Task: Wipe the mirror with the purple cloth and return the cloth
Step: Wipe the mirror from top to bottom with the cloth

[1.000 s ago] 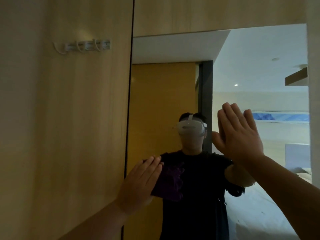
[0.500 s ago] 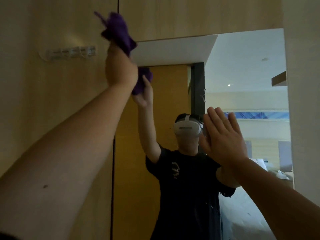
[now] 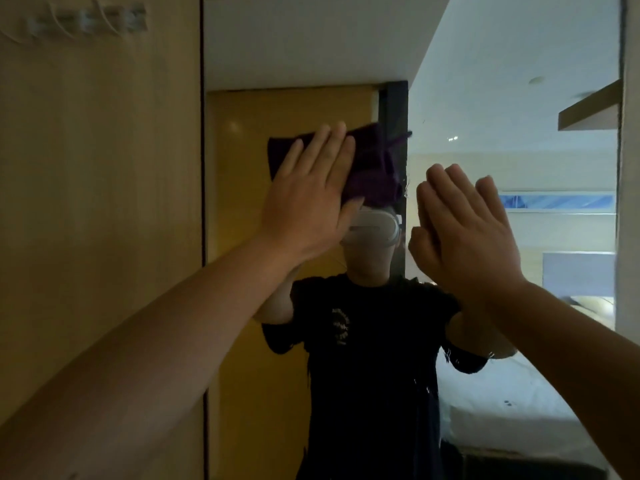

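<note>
A tall mirror (image 3: 519, 98) is set into a wooden wall and fills the middle and right of the view. My left hand (image 3: 308, 199) lies flat with its fingers spread, pressing the purple cloth (image 3: 374, 168) against the glass at about head height. The cloth sticks out above and to the right of the fingers. My right hand (image 3: 464, 233) rests flat and open on the glass just right of the cloth, holding nothing. The glass reflects a person in a black shirt with a white headset.
A wood-panelled wall (image 3: 104, 202) runs along the left of the mirror, with a row of small hooks (image 3: 86, 20) near the top left. A narrow wall strip (image 3: 630, 168) borders the mirror on the right.
My left hand has brought the cloth down from the mirror's top left corner to the middle of the glass. My right hand has stayed flat on the glass.
</note>
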Demonstrator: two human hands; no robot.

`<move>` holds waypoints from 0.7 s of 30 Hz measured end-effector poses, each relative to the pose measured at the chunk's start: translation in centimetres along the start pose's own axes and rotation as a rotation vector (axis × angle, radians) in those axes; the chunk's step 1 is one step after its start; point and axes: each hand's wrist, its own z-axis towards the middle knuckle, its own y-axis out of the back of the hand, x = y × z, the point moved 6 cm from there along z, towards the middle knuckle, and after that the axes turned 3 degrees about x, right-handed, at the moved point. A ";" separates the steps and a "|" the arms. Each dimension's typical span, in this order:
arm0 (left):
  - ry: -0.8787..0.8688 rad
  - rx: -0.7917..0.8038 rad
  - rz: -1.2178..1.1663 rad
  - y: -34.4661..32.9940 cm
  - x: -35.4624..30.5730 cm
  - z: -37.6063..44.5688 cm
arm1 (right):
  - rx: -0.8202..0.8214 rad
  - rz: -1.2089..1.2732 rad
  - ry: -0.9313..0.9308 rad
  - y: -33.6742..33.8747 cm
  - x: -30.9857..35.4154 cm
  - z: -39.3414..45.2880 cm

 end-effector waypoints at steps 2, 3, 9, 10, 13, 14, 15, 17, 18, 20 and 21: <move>-0.032 0.001 0.003 -1.1 -1.7 -4.0 | 0.006 -0.010 0.004 0.0 -0.2 -0.1; -0.041 0.008 -0.002 -1.7 -2.5 -6.0 | 0.016 -0.023 0.007 0.0 -0.4 -0.2; -0.097 0.094 0.038 -4.8 -7.6 -17.0 | 0.101 -0.067 -0.003 0.1 -1.2 -0.9; -0.120 0.093 0.045 -5.0 -8.0 -18.0 | 0.129 -0.069 -0.007 0.1 -1.2 -0.9; -0.168 0.070 0.044 -5.0 -7.8 -18.1 | 0.167 -0.066 -0.034 0.3 -1.8 -1.1; -0.161 0.073 0.045 -4.9 -7.4 -17.2 | 0.158 -0.058 -0.057 0.5 -2.4 -1.2; -0.132 0.082 0.036 -4.6 -6.9 -15.7 | 0.146 -0.051 -0.090 0.9 -3.3 -1.3; -0.029 0.064 -0.011 -3.6 -5.7 -11.3 | 0.143 -0.046 -0.148 1.5 -5.0 -1.4; 0.019 0.035 -0.031 -2.8 -5.3 -8.4 | 0.149 -0.046 -0.161 1.6 -5.6 -1.5; 0.105 -0.020 -0.048 -1.0 -4.3 -1.9 | 0.157 -0.054 -0.160 1.6 -6.0 -1.5; 0.156 -0.033 -0.058 -0.2 -3.8 1.4 | 0.157 -0.059 -0.157 1.4 -6.0 -1.5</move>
